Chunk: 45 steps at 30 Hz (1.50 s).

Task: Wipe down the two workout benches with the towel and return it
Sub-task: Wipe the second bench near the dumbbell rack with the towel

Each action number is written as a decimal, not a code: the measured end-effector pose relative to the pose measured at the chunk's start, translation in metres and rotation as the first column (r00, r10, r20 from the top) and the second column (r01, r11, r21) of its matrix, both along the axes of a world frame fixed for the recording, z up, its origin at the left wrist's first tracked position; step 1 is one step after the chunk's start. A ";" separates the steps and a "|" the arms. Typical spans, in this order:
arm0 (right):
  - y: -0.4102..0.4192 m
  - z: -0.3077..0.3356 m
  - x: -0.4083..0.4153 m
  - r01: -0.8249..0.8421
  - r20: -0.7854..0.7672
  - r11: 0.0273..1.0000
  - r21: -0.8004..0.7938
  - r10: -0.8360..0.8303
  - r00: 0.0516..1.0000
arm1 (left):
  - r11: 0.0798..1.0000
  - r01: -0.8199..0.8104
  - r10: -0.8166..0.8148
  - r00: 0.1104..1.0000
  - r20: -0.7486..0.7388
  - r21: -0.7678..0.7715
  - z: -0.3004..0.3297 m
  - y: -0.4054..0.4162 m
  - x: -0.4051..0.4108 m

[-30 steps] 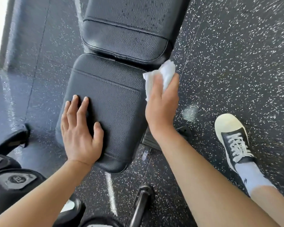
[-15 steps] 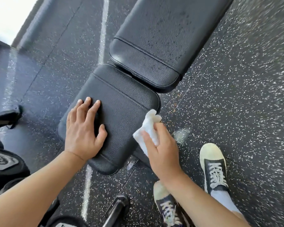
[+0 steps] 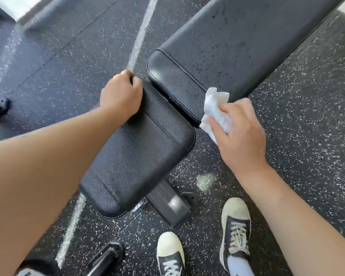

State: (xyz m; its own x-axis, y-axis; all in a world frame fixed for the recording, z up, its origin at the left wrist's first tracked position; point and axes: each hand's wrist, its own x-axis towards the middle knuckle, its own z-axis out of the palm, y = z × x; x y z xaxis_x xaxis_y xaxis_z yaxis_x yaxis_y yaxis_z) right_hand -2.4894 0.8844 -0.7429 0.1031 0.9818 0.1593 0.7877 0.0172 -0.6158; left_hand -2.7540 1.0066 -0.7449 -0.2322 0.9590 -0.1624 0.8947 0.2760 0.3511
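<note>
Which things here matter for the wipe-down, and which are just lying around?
In the job: towel, right hand, left hand, seat pad, back pad.
Lying about: dumbbell handle, bench foot.

A black speckled rubber floor [image 3: 307,120] is carrying a black padded bench [image 3: 139,154], whose seat pad is lying under the left hand [image 3: 121,96]. Two sneakers [image 3: 236,228] are standing on it below the right hand [image 3: 239,136].

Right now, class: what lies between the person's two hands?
In the head view, the bench's seat pad and back pad lie between left hand and right hand, which holds the towel.
</note>
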 end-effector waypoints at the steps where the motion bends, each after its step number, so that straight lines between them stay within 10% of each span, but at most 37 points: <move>1: 0.009 -0.001 -0.001 -0.030 0.040 1.000 0.005 0.029 0.999 | 1.000 -0.019 0.019 0.999 -0.032 -0.001 -0.003 0.005 -0.001; 11: 0.109 -0.009 -0.074 -0.191 0.234 0.972 0.136 0.156 0.960 | 0.826 -0.546 0.560 0.821 0.106 -0.137 -0.010 0.037 -0.004; 18: 0.183 -0.005 -0.125 -0.335 0.220 0.942 0.007 0.326 0.920 | 0.833 -0.547 0.544 0.837 -0.059 -0.087 -0.013 0.041 0.003; 29: 0.063 -0.010 0.007 -0.325 0.281 0.935 0.140 0.278 0.919 | 0.867 -0.491 0.475 0.866 -0.157 -0.085 -0.025 0.043 -0.003; 40: 0.212 -0.002 -0.139 -0.359 0.194 0.930 -0.075 0.367 0.910 | 0.861 -0.505 0.486 0.853 -0.191 -0.066 -0.023 0.044 0.001; 45: 0.158 -0.001 -0.073 -0.478 0.263 0.867 0.138 0.433 0.862 | 0.867 -0.497 0.481 0.855 -0.193 -0.044 -0.025 0.042 0.001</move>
State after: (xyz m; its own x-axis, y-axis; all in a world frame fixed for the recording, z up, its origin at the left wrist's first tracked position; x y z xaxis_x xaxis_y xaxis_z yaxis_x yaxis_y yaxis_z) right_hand -2.5628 1.0420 -0.7443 -0.4074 0.8573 0.3147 0.7745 0.5069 -0.3783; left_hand -2.7532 1.0491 -0.7704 -0.6991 0.6977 -0.1564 0.6792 0.7164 0.1596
